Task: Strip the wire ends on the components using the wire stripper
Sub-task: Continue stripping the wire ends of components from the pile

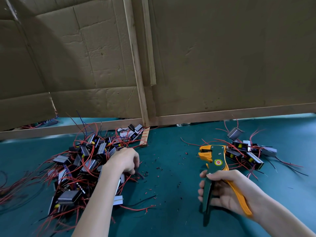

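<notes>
A big heap of small black-and-silver components [80, 168] with red and black wires lies on the left of the green mat. My left hand [125, 160] reaches over the heap's right edge, its fingers curled down among wires; what they hold is hidden. My right hand [227, 192] grips the green and orange handles of the wire stripper [215, 165], held upright with its jaws pointing left and nothing in them. A smaller group of components [246, 153] lies right of the stripper.
Cardboard panels [222, 57] on a wooden frame [136, 65] stand as a wall along the table's back. Bits of red and black insulation [160, 168] are scattered on the green mat [171, 219] between my hands. A loose red wire [142, 209] lies near the front.
</notes>
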Demonstrator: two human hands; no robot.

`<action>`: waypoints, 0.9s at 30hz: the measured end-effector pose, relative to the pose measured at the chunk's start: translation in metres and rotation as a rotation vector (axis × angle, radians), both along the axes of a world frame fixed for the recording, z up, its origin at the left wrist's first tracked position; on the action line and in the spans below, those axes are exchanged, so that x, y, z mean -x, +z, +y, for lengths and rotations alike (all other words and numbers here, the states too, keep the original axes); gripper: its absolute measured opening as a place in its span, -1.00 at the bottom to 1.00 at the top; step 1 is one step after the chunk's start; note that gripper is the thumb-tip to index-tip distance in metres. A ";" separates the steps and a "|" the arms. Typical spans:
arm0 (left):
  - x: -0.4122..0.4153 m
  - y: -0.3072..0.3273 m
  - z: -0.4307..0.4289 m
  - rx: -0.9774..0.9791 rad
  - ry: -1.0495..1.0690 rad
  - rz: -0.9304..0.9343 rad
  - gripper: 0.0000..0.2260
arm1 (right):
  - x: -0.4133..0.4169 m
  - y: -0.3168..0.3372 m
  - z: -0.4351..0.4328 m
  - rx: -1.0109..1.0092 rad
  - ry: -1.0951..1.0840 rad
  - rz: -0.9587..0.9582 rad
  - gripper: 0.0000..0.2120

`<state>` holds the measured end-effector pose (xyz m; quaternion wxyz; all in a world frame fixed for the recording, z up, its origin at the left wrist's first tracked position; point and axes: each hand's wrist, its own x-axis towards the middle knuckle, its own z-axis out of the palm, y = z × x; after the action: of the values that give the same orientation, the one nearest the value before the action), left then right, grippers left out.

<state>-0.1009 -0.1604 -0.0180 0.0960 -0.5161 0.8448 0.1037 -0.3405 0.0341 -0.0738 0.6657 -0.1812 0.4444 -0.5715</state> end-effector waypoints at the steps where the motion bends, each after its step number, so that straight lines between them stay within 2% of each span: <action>1: -0.001 -0.001 -0.001 -0.007 0.002 0.009 -0.84 | 0.000 0.000 0.000 -0.001 0.002 0.001 -0.78; 4: -0.003 -0.006 -0.005 -0.003 -0.009 0.063 -0.85 | -0.001 0.000 0.000 -0.001 0.000 0.000 -0.79; 6: -0.004 -0.008 -0.007 0.057 0.015 0.236 -0.83 | 0.000 0.001 0.000 0.004 -0.005 -0.005 -0.79; 12: -0.002 0.017 -0.001 0.383 0.126 1.148 -0.83 | -0.001 0.002 0.000 0.013 -0.004 -0.020 -0.79; 15: 0.001 0.034 0.009 0.307 0.118 1.604 -0.85 | -0.002 0.003 0.002 0.016 0.006 -0.022 -0.78; 17: 0.004 0.043 0.015 0.176 0.054 1.767 -0.88 | -0.002 0.004 0.002 0.019 0.004 -0.024 -0.79; 21: 0.012 0.050 0.027 -0.044 -0.098 1.753 -0.95 | -0.004 0.008 0.004 0.019 -0.014 -0.038 -0.80; 23: 0.019 0.046 0.033 -0.201 -0.156 1.686 -0.90 | -0.005 0.011 0.005 0.024 -0.022 -0.041 -0.80; 25: 0.024 0.039 0.037 -0.337 -0.214 1.475 -0.88 | -0.005 0.013 0.006 0.029 -0.027 -0.033 -0.78; 27: 0.025 0.032 0.039 -0.456 -0.304 1.127 -0.88 | -0.004 0.014 0.007 0.034 -0.029 -0.025 -0.77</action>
<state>-0.1259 -0.1212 0.0141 -0.2429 -0.2227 0.7863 0.5227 -0.3361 0.0410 -0.0599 0.6596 -0.1790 0.4287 -0.5908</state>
